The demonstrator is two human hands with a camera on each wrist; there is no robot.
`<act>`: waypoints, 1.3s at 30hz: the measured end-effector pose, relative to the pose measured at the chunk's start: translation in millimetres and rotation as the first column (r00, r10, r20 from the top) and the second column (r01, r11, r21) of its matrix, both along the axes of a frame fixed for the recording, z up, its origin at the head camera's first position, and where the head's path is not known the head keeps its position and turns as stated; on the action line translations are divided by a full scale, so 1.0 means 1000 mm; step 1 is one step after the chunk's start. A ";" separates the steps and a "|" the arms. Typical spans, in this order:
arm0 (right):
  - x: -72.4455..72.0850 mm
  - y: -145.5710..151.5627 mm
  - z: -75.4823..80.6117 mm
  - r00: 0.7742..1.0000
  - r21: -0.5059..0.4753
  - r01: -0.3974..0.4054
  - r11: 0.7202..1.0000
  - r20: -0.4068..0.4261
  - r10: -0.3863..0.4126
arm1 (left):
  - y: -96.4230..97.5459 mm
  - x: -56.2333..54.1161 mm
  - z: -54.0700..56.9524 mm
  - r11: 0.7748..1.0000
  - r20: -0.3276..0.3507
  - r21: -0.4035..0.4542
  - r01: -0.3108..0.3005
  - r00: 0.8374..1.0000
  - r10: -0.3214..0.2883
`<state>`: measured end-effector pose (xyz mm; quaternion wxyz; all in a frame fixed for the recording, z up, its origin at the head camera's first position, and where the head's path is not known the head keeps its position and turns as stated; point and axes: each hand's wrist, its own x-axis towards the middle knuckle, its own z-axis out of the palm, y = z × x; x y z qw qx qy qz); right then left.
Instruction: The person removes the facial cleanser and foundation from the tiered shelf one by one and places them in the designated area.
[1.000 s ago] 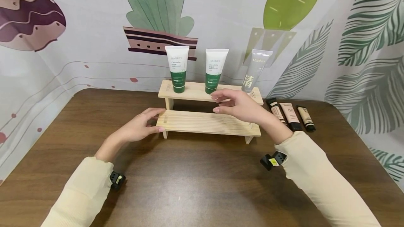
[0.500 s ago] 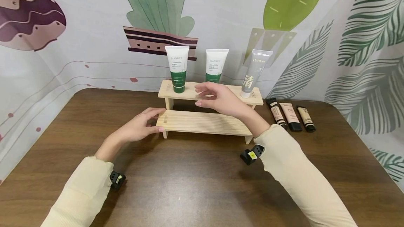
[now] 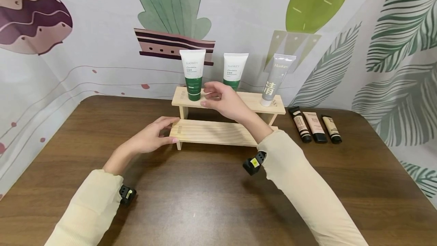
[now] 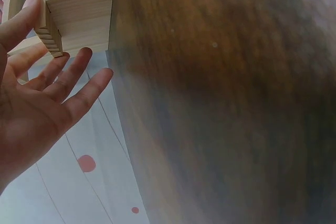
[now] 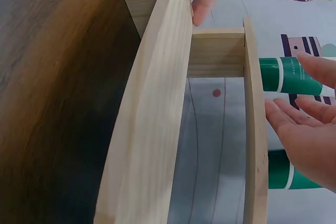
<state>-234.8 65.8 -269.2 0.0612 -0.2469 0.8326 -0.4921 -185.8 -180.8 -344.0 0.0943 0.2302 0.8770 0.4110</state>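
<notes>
A two-tier wooden display stand is on the table. My left hand holds the left end of its lower board, thumb at the front edge and fingers at the back, as the left wrist view also shows. On the upper board stand a left white-and-green squeeze tube, a second white-and-green squeeze tube and a grey squeeze tube. Just right of the left tube hovers my right hand, fingers loosely bent and holding nothing. It hides the second tube's lower part.
Right of the stand, three small tubes lie on the brown wooden table: a black-ended one, a pink one and a beige one. A patterned cloth hangs behind the table.
My right hand has moved left along the upper board, from near the grey tube, past the second white-and-green tube, to the left one. My left hand stays on the lower board.
</notes>
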 end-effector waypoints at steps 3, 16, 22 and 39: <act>-0.002 -0.004 -0.001 1.000 -0.018 0.013 1.000 0.011 -0.012 | 0.000 0.000 -0.001 1.000 0.005 0.003 0.001 1.000 -0.001; -0.010 -0.019 -0.004 0.998 -0.105 0.034 0.994 0.055 -0.028 | 0.000 0.001 -0.002 1.000 0.020 0.028 0.007 1.000 -0.008; -0.011 -0.024 -0.005 0.998 -0.102 0.046 0.994 0.056 -0.040 | 0.000 0.000 -0.002 0.999 0.022 0.037 0.009 1.000 -0.010; -0.015 -0.034 -0.010 0.989 -0.070 0.149 0.986 0.017 -0.148 | -0.001 0.000 0.000 0.999 0.036 0.036 0.008 0.999 -0.009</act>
